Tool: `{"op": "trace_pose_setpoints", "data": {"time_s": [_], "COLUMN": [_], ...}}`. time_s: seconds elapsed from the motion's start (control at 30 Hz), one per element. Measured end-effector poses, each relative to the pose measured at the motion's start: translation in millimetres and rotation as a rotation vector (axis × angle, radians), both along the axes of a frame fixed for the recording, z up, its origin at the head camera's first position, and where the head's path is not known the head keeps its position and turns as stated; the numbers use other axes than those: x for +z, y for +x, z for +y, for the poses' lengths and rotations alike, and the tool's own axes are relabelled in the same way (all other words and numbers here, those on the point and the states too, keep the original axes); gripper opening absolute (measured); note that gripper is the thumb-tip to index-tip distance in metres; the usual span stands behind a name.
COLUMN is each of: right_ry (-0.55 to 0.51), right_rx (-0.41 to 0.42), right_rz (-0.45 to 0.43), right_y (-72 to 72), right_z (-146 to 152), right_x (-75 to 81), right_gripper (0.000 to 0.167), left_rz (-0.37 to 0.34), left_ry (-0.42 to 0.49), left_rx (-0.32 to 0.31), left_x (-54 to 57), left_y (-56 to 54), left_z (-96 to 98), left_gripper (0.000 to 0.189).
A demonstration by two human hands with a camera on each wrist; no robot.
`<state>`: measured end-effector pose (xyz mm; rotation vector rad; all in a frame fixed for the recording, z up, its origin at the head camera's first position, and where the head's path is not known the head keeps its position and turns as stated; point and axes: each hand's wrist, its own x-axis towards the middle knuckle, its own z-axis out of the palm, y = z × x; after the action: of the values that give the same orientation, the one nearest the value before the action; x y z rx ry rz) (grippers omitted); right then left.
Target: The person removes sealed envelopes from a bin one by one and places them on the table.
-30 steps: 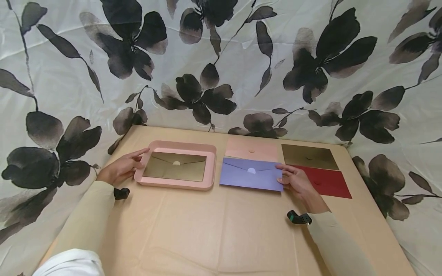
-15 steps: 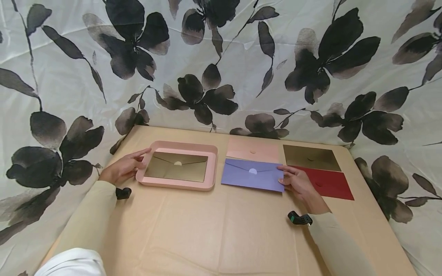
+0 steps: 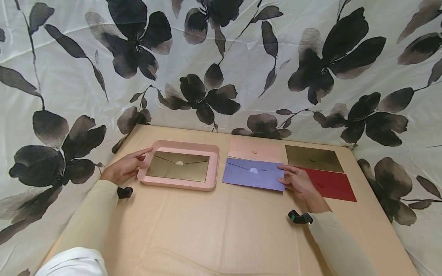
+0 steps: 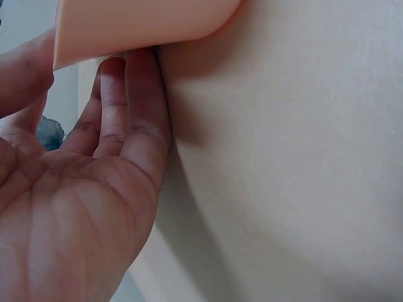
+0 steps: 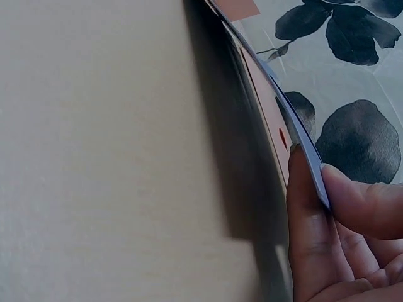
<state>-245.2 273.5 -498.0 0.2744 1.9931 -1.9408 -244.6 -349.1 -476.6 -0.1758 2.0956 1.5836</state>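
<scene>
At the left, my left hand [image 3: 125,167] holds the left edge of a pink tray [image 3: 183,186]. In the left wrist view, the thumb is at the rim and the other fingers reach under the tray's wall [image 4: 145,25]. A gold envelope [image 3: 177,170] with a round pale seal lies inside the tray. My right hand [image 3: 302,186] pinches the right edge of a lavender envelope [image 3: 253,178] between thumb and fingers. This envelope is raised off the table, with a dark shadow below it in the right wrist view.
Behind the lavender envelope lies a light pink envelope [image 3: 253,148]. Another gold envelope [image 3: 314,158] and a red envelope [image 3: 333,186] lie at the right. The wooden-toned table [image 3: 207,230] meets a floral cloth [image 3: 266,76] at its back and sides.
The head view has shifted slightly, so everything sits a little further right in it. Both hands keep their holds, and the lavender envelope stays almost still.
</scene>
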Motion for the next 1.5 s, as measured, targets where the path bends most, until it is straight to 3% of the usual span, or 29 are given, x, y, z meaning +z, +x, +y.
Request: {"op": "trace_pose_setpoints", "data": {"time_s": [0.27, 0.7, 0.97, 1.5], "right_ry": [0.025, 0.209, 0.230, 0.323], "right_rx": [0.012, 0.024, 0.023, 0.018], "right_rz": [0.011, 0.019, 0.023, 0.040], "right_y": [0.8, -3.6, -4.0, -16.2], "right_z": [2.2, -2.0, 0.0, -11.3], "right_x": [-4.6, -7.5, -5.8, -3.5], "right_gripper": [0.064, 0.056, 0.056, 0.055], "left_rz": [0.003, -0.013, -0.009, -0.003], "left_ry": [-0.002, -0.013, -0.009, -0.022], "left_rx": [-0.022, -0.030, -0.035, -0.034], "left_x": [-0.4, 2.1, 3.7, -0.5], "left_y": [-4.4, -8.8, -11.2, -4.9], "left_z": [3.2, 2.3, 5.3, -3.3], "left_gripper": [0.080, 0.081, 0.081, 0.081]}}
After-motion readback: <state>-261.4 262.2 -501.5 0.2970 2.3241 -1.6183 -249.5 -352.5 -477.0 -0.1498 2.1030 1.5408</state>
